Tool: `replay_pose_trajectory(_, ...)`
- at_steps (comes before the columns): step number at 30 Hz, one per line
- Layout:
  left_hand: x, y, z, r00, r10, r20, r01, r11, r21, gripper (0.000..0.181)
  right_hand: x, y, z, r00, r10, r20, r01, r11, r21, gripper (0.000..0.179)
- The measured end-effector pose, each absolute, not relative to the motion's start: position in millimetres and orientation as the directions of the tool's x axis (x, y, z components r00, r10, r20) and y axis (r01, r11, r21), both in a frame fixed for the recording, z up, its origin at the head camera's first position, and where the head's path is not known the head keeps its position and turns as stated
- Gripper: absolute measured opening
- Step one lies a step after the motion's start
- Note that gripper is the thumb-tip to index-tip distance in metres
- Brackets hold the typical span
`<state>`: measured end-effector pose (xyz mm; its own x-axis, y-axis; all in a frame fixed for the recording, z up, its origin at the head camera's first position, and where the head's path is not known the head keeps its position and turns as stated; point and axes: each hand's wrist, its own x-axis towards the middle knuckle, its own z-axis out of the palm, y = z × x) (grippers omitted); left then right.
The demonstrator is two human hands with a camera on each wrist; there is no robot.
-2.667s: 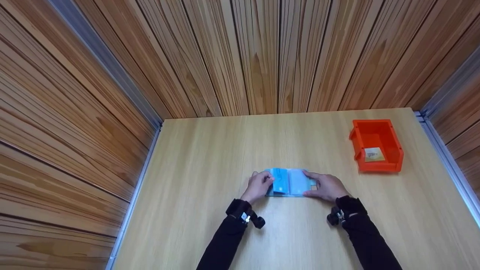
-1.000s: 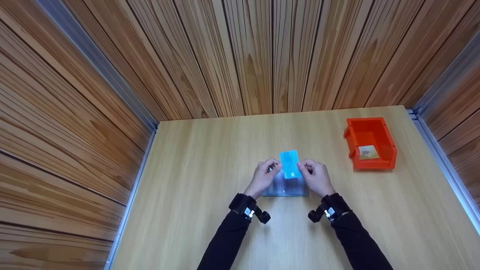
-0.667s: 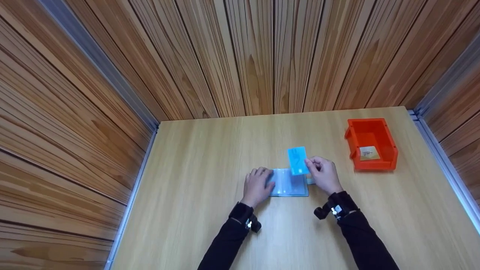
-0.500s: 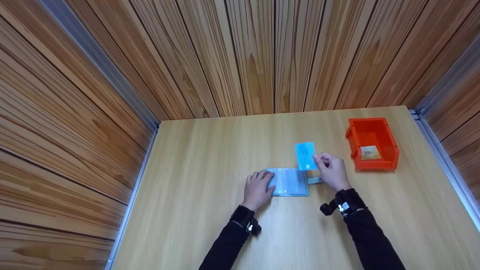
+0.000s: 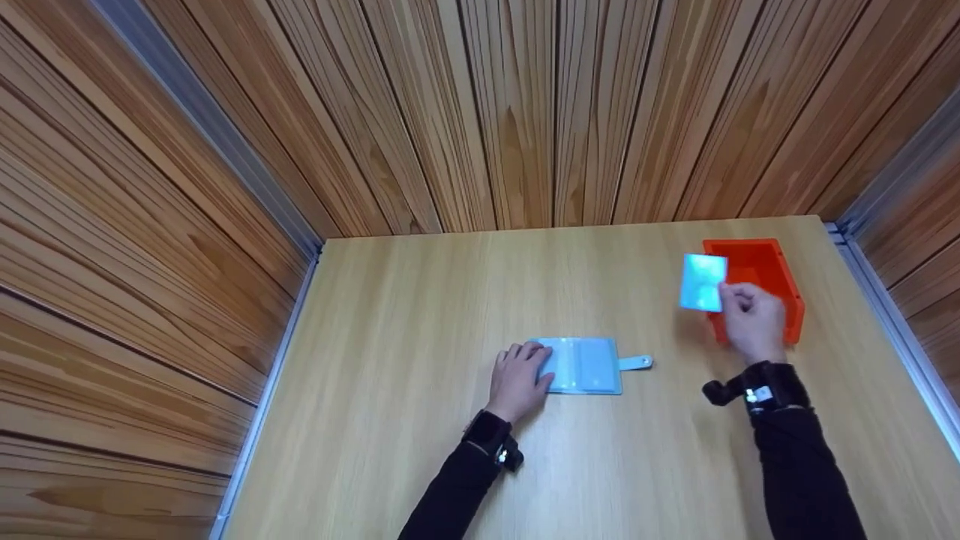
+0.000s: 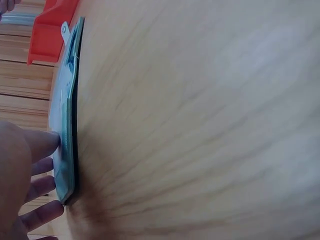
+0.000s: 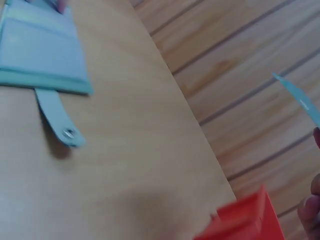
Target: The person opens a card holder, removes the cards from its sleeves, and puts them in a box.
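Note:
A light-blue card wallet (image 5: 596, 366) lies spread on the table, its snap strap (image 7: 57, 120) sticking out to the right. My left hand (image 5: 517, 381) rests on the wallet's left part; in the left wrist view its thumb (image 6: 42, 143) lies on the cover and the other fingers reach along the edge, fairly straight. Up at the right, my right hand (image 5: 754, 322) pinches a blue card (image 5: 703, 283) by its right edge, in the air. Hand and card overlap the near-left side of a red-orange bin (image 5: 791, 289) in the head view.
Wood-plank walls (image 5: 510, 112) enclose the table (image 5: 420, 315) at the back and sides, with metal rails (image 5: 277, 375) along its edges. The bin stands near the back right corner.
The blue card came out of the wallet, held by both hands, then by the right alone, which carried it right and away to the bin. My left hand settled back on the wallet.

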<state>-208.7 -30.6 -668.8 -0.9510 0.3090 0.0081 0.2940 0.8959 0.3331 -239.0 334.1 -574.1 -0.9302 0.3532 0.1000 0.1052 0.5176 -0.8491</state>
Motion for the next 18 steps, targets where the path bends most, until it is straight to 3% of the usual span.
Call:
replay_pose_trajectory(5,-208,-32,-668,-0.948,0.317,0.004,0.301,0.898,0.321,0.047,-246,367,-574,-0.875,0.476,-0.082,0.314,0.430,-0.847,0.051)
replay_pose_trajectory(8,-208,-32,-668,-0.946,0.323,-0.006,0.306,0.903,0.301,0.048,-250,383,-576,-0.829,0.537,-0.158,0.382,0.336,-0.861,0.046)
replay_pose_trajectory(14,-207,-32,-670,-0.941,0.339,0.002,0.328,0.909,0.257,0.048,-254,399,-586,-0.759,0.598,-0.258,0.441,0.180,-0.879,0.037)
replay_pose_trajectory(18,-206,-33,-672,-0.932,0.361,0.030,0.357,0.901,0.246,0.047,-254,400,-596,-0.726,0.634,-0.267,0.460,0.159,-0.874,0.035)
